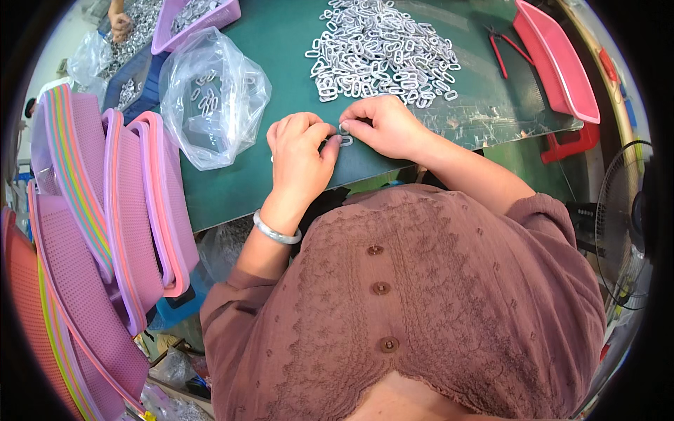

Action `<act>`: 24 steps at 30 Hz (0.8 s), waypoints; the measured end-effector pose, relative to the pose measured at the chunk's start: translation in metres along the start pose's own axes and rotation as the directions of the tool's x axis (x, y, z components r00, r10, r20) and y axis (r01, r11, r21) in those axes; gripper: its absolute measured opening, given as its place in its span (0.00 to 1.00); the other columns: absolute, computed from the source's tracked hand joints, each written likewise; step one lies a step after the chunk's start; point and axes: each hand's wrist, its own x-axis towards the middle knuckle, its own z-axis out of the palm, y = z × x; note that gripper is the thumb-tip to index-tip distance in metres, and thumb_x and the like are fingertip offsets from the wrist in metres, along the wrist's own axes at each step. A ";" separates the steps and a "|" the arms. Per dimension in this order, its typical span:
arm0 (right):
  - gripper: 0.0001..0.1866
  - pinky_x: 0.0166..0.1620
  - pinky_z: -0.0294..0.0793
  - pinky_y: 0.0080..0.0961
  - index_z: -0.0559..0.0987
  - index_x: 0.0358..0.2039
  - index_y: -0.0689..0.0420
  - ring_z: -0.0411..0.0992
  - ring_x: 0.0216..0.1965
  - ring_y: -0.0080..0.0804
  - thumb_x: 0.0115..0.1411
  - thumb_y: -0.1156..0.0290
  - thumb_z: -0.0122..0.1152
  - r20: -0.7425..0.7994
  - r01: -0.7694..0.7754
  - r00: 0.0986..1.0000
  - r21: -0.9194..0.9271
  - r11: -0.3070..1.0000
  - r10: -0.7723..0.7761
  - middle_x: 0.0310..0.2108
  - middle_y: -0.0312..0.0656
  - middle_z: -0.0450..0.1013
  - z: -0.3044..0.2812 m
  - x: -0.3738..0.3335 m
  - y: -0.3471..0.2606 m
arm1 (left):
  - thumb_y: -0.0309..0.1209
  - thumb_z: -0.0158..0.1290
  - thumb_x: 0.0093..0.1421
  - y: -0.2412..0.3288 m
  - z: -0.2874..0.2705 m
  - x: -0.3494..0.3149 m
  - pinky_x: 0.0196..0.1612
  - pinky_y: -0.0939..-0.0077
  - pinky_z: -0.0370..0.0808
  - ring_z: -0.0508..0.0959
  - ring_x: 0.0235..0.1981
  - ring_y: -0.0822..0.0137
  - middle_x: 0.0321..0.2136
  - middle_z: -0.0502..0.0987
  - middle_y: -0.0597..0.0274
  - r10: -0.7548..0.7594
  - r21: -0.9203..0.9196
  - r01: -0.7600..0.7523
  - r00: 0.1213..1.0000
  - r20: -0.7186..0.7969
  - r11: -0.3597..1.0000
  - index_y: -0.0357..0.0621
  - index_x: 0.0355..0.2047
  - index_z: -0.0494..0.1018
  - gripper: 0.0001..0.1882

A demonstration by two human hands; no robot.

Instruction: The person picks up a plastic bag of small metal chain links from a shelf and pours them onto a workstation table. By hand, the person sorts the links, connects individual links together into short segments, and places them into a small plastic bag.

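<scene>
Near the front edge of the green table [281,77], my two hands meet at the fingertips. My left hand [302,151] is closed, with curled fingers, and its thumb and forefinger pinch a small silver oval link [346,141]. My right hand [386,126] is also closed; a second small metal piece, apparently another link [344,129], sits between its thumb and forefinger. Whether the two pieces touch I cannot tell. A pale bracelet circles my left wrist. Beyond my hands lies a large heap of silver oval links [382,52].
A clear plastic bag [217,95] with several links stands left. Pink and purple perforated baskets [133,217] are stacked at far left. Red-handled pliers [505,52] and a pink tray [558,63] lie right, near a fan [625,224]. Another person's hand [121,27] works upper left.
</scene>
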 end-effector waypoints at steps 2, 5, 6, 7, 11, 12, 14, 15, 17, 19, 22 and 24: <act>0.08 0.33 0.73 0.29 0.80 0.29 0.58 0.75 0.26 0.37 0.53 0.69 0.58 -0.013 -0.010 1.000 -0.004 1.000 0.010 0.24 0.45 0.76 0.000 0.000 -0.001 | 0.28 0.61 0.42 0.001 0.002 -0.001 0.47 0.64 0.60 0.71 0.38 0.62 0.30 0.72 0.64 0.002 -0.003 -0.002 1.000 0.016 1.000 0.44 0.25 0.76 0.08; 0.08 0.33 0.72 0.21 0.78 0.32 0.63 0.72 0.27 0.22 0.55 0.73 0.57 0.021 -0.068 0.997 0.015 0.998 0.068 0.25 0.41 0.76 -0.005 0.002 0.002 | 0.27 0.61 0.42 0.004 0.002 -0.002 0.47 0.64 0.60 0.71 0.38 0.61 0.30 0.71 0.65 0.020 0.011 -0.020 0.999 0.027 1.000 0.44 0.23 0.76 0.07; 0.07 0.33 0.71 0.21 0.78 0.32 0.63 0.71 0.27 0.21 0.55 0.73 0.57 0.021 -0.057 0.998 0.005 0.998 0.057 0.25 0.40 0.76 -0.007 0.002 0.002 | 0.26 0.61 0.41 0.004 0.001 -0.002 0.46 0.63 0.60 0.71 0.38 0.61 0.29 0.71 0.65 0.031 0.017 -0.032 0.999 0.026 0.999 0.44 0.23 0.76 0.07; 0.07 0.33 0.72 0.21 0.78 0.32 0.63 0.71 0.27 0.21 0.55 0.73 0.57 0.034 -0.040 0.999 0.012 0.999 0.039 0.26 0.40 0.76 -0.008 0.001 0.001 | 0.26 0.61 0.41 0.004 0.001 -0.002 0.46 0.63 0.61 0.71 0.38 0.61 0.29 0.71 0.65 0.041 0.025 -0.042 0.999 0.025 0.999 0.44 0.22 0.75 0.07; 0.05 0.37 0.72 0.27 0.78 0.31 0.61 0.73 0.31 0.33 0.53 0.76 0.58 0.056 0.126 0.991 -0.108 0.986 -0.121 0.28 0.41 0.75 -0.014 -0.001 0.003 | 0.24 0.62 0.40 0.002 0.002 0.000 0.44 0.67 0.63 0.71 0.37 0.62 0.29 0.71 0.65 0.064 0.001 -0.064 0.998 0.014 0.998 0.44 0.23 0.75 0.08; 0.05 0.38 0.72 0.29 0.78 0.31 0.60 0.73 0.32 0.35 0.52 0.76 0.58 0.055 0.235 0.972 -0.179 0.955 -0.228 0.28 0.41 0.75 -0.016 -0.001 0.009 | 0.24 0.62 0.40 0.002 0.002 0.000 0.44 0.67 0.63 0.71 0.37 0.62 0.29 0.71 0.65 0.071 0.004 -0.071 0.997 -0.001 0.997 0.44 0.23 0.75 0.08; 0.06 0.41 0.70 0.36 0.78 0.30 0.57 0.70 0.37 0.44 0.50 0.76 0.58 0.063 0.328 0.945 -0.218 0.919 -0.322 0.29 0.42 0.73 -0.017 -0.005 0.018 | 0.24 0.62 0.39 0.003 0.004 -0.001 0.44 0.67 0.63 0.71 0.37 0.62 0.29 0.71 0.65 0.090 0.023 -0.090 0.996 -0.020 0.996 0.45 0.23 0.75 0.08; 0.06 0.41 0.70 0.36 0.78 0.31 0.57 0.70 0.37 0.44 0.50 0.77 0.57 0.063 0.332 0.943 -0.226 0.916 -0.326 0.30 0.42 0.73 -0.018 -0.006 0.018 | 0.24 0.61 0.39 0.003 0.004 -0.001 0.44 0.67 0.63 0.71 0.37 0.62 0.29 0.71 0.65 0.103 0.038 -0.102 0.994 -0.026 0.994 0.45 0.23 0.75 0.08; 0.07 0.41 0.70 0.36 0.78 0.32 0.58 0.70 0.38 0.44 0.50 0.77 0.57 0.064 0.337 0.941 -0.245 0.909 -0.332 0.31 0.43 0.73 -0.022 -0.009 0.016 | 0.23 0.61 0.40 0.005 0.003 -0.002 0.44 0.67 0.63 0.71 0.36 0.62 0.28 0.71 0.65 0.123 0.052 -0.122 0.992 -0.018 0.991 0.45 0.23 0.75 0.08; 0.08 0.41 0.70 0.36 0.77 0.33 0.59 0.70 0.37 0.45 0.50 0.77 0.56 0.032 0.311 0.949 -0.264 0.913 -0.314 0.31 0.44 0.72 -0.020 -0.010 0.020 | 0.23 0.61 0.40 0.009 -0.001 -0.002 0.44 0.67 0.63 0.71 0.36 0.62 0.28 0.71 0.65 0.141 0.054 -0.141 0.990 0.009 0.989 0.45 0.23 0.75 0.08; 0.08 0.41 0.70 0.35 0.77 0.33 0.59 0.70 0.37 0.44 0.50 0.77 0.57 0.014 0.292 0.954 -0.282 0.914 -0.300 0.31 0.43 0.71 -0.021 -0.011 0.016 | 0.23 0.61 0.40 0.009 -0.001 -0.006 0.43 0.67 0.63 0.72 0.36 0.62 0.29 0.72 0.65 0.129 0.034 -0.129 0.992 0.005 0.991 0.45 0.25 0.75 0.09; 0.09 0.40 0.71 0.33 0.76 0.33 0.60 0.70 0.36 0.42 0.49 0.77 0.59 0.017 0.307 0.948 -0.325 0.895 -0.319 0.31 0.42 0.71 -0.020 -0.011 0.015 | 0.24 0.60 0.40 0.006 -0.001 -0.008 0.45 0.65 0.62 0.71 0.38 0.61 0.30 0.71 0.65 0.069 0.014 -0.069 0.997 -0.018 0.998 0.45 0.26 0.75 0.10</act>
